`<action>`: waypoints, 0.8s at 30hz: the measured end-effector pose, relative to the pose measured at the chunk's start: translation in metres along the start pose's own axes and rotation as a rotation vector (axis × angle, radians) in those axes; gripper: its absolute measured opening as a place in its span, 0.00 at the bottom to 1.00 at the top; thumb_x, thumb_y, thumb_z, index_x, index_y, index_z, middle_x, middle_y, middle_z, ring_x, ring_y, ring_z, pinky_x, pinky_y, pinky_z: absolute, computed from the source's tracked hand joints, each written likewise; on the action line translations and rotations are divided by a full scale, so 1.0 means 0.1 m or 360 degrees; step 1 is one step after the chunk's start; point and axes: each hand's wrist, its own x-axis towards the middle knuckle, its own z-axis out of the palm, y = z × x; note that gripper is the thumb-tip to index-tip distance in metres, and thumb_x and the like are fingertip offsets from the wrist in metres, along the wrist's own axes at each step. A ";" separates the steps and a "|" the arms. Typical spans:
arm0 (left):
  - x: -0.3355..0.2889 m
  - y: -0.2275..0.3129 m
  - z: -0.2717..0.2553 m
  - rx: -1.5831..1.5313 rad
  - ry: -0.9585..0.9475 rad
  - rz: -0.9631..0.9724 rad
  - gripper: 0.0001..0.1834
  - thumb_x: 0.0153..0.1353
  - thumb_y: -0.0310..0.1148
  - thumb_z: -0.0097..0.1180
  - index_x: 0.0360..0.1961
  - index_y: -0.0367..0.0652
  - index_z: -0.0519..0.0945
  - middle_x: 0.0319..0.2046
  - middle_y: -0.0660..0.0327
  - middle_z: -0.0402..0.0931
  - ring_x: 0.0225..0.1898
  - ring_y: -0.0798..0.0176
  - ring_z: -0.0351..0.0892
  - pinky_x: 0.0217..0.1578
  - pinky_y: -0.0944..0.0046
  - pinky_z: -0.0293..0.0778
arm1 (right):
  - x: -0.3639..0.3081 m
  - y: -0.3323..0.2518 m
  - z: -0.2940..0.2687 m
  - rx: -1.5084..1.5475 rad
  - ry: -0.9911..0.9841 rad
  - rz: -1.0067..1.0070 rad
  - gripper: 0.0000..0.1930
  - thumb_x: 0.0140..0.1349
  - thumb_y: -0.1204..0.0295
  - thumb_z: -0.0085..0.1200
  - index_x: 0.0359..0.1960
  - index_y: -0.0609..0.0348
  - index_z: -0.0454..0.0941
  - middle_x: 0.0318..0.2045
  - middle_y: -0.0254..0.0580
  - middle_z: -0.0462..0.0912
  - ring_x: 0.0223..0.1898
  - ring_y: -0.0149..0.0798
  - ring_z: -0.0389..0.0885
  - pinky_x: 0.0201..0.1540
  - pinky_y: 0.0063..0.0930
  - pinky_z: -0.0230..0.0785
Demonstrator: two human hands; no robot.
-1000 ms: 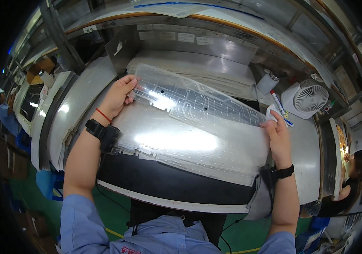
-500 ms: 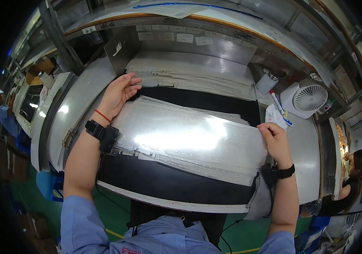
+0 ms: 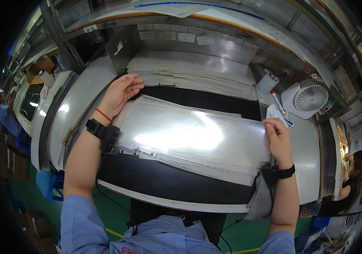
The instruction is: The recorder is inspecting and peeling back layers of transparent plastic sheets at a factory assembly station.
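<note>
A stack of thin clear plastic sheets [image 3: 198,163] lies across a black mat, its edges uneven and its surface glaring with light. My right hand [image 3: 279,139] pinches the right end of the top clear sheet [image 3: 244,135] between thumb and fingers, and that end is lifted slightly. At the stack's far left corner, my left hand [image 3: 123,94] has loosely bent fingers with nothing visible in them. Its palm side is near the sheets; whether it touches them I cannot tell. Behind the mat sits another pile of similar sheets [image 3: 189,70].
The black mat [image 3: 168,180] covers the bench up to its pale front edge. At right stand a white fan [image 3: 306,99], a bottle [image 3: 267,82], markers [image 3: 279,103] and a white cloth. More sheet piles [image 3: 73,112] stand at left. A shelf [image 3: 168,16] overhangs the back; a person works far right.
My right hand has moved slightly to the right and away from me, carrying the sheet's right end with it. My left hand has barely shifted.
</note>
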 end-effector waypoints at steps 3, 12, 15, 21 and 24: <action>-0.01 0.01 0.02 0.0045 -0.0007 -0.0022 0.18 0.71 0.36 0.44 0.56 0.36 0.70 0.48 0.54 0.76 0.48 0.65 0.78 0.48 0.71 0.76 | 0.01 -0.02 0.03 0.0011 0.0115 -0.0085 0.08 0.65 0.76 0.51 0.42 0.64 0.79 0.36 0.36 0.80 0.39 0.28 0.75 0.45 0.19 0.64; -0.02 0.01 0.00 0.0089 -0.0092 -0.0035 0.17 0.71 0.37 0.43 0.55 0.37 0.71 0.44 0.56 0.79 0.40 0.69 0.80 0.40 0.74 0.77 | 0.01 -0.02 0.04 0.0167 0.0243 0.0061 0.09 0.68 0.73 0.48 0.42 0.64 0.78 0.34 0.31 0.78 0.37 0.25 0.72 0.43 0.17 0.63; -0.02 0.02 -0.04 0.0178 -0.0246 -0.0063 0.17 0.71 0.38 0.43 0.51 0.37 0.74 0.37 0.61 0.80 0.30 0.75 0.77 0.31 0.77 0.73 | 0.01 0.01 0.06 0.0232 0.0293 0.0085 0.09 0.69 0.72 0.48 0.43 0.63 0.78 0.33 0.29 0.77 0.35 0.23 0.70 0.41 0.16 0.62; -0.06 0.04 0.08 0.0587 -0.0337 -0.0060 0.12 0.69 0.37 0.47 0.44 0.41 0.78 0.30 0.69 0.79 0.20 0.82 0.67 0.21 0.80 0.65 | 0.03 0.10 0.07 0.0476 0.0420 0.0148 0.09 0.70 0.71 0.47 0.44 0.62 0.77 0.32 0.27 0.75 0.33 0.20 0.67 0.38 0.14 0.60; -0.06 0.03 0.09 0.0618 -0.0274 -0.0041 0.10 0.69 0.37 0.49 0.42 0.43 0.78 0.29 0.71 0.78 0.19 0.82 0.64 0.20 0.80 0.63 | 0.03 0.09 0.06 0.0483 0.0423 0.0133 0.09 0.70 0.71 0.47 0.45 0.62 0.76 0.32 0.27 0.75 0.33 0.20 0.68 0.39 0.14 0.61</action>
